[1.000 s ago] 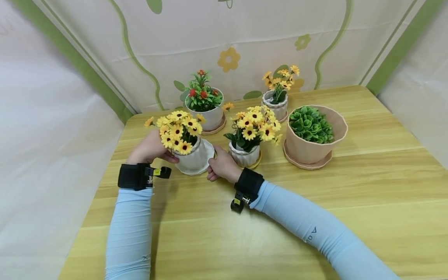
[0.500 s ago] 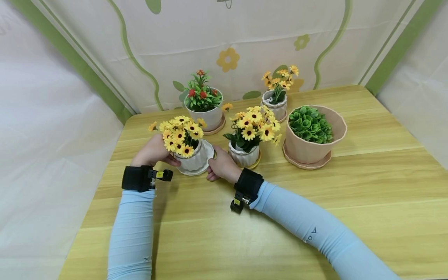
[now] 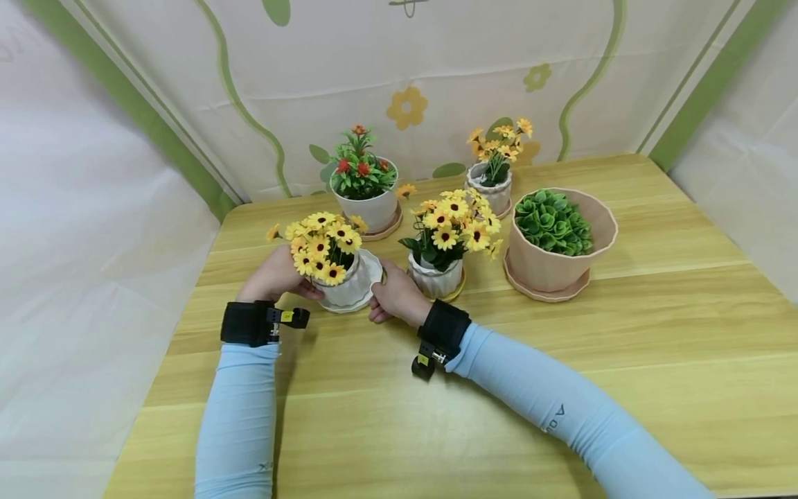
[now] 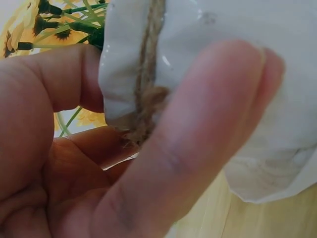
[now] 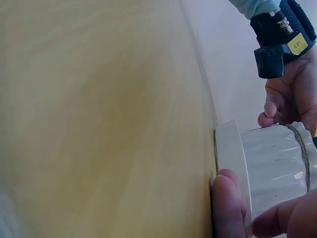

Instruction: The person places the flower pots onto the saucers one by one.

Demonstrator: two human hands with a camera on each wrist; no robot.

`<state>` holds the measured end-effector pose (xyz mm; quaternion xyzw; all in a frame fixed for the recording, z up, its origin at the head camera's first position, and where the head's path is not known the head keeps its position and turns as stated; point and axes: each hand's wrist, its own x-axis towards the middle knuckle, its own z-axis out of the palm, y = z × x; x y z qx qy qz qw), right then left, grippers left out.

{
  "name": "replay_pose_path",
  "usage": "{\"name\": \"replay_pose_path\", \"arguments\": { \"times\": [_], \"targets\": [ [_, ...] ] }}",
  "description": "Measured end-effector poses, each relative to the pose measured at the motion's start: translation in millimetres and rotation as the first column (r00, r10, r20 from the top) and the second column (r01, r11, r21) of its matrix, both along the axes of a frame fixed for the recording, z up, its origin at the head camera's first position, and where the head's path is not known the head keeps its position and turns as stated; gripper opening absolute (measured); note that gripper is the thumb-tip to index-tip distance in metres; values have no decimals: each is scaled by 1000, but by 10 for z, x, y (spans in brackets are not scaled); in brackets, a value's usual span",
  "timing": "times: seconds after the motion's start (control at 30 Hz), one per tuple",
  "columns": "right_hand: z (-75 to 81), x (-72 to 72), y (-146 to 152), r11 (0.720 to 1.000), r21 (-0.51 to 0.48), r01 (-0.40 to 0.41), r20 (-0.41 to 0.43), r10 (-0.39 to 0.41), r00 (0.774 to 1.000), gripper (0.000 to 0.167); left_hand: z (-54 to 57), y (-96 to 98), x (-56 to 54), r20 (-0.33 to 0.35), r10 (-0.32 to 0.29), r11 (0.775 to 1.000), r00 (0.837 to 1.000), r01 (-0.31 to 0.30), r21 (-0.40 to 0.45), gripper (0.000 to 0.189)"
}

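Observation:
A fluted white flowerpot with yellow daisy-like flowers stands on a white saucer at the left of the table. My left hand grips this pot from its left side; in the left wrist view the thumb lies across the wall, and a twine band runs below the rim. On the saucer's right, my right hand pinches its edge between thumb and fingers. The right wrist view shows the pot seated within the saucer's raised rim.
Right beside my right hand is another white pot of yellow flowers on a yellow saucer. Behind stand a red-flowered pot and a small orange-flowered pot. A large pink pot of green leaves sits to the right. Fabric hangs behind the wooden table.
My left hand and the flowerpot have shifted slightly right and toward me over the saucer, the flowers dipping a little. My right hand stays at the saucer's edge.

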<state>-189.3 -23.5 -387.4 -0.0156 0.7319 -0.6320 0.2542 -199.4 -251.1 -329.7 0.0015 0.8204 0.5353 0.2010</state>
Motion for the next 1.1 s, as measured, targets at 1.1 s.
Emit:
{"name": "replay_pose_path", "arguments": {
  "times": [1.1],
  "targets": [
    [292, 60, 340, 934, 276, -227, -205, 288, 935, 73, 94, -229, -49, -55, -33, 990, 998, 25, -138, 43]
  ]
}}
